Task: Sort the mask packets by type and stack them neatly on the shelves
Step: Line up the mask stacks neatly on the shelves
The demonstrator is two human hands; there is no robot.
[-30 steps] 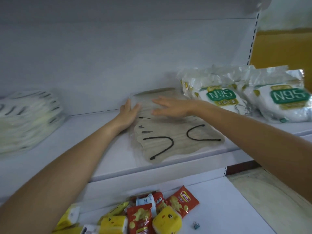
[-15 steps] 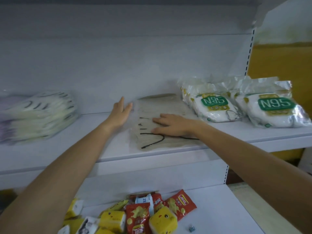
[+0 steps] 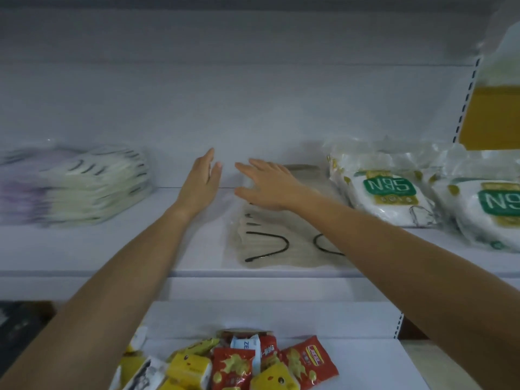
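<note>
Two hands, left hand (image 3: 202,181) and right hand (image 3: 267,187), reach over the shelf (image 3: 112,249), slightly apart, fingers straight, gripping nothing. Left hand stands edge-on just left of the beige packets (image 3: 281,243); right hand spreads over their far end, contact unclear. Beige packets lie flat between a pale stack (image 3: 84,184) and N95 packets (image 3: 388,192). Snacks (image 3: 253,364) lie on the level below.

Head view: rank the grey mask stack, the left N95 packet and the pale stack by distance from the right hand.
1. grey mask stack, beneath the right hand.
2. left N95 packet, to its right.
3. pale stack, far left.
</note>
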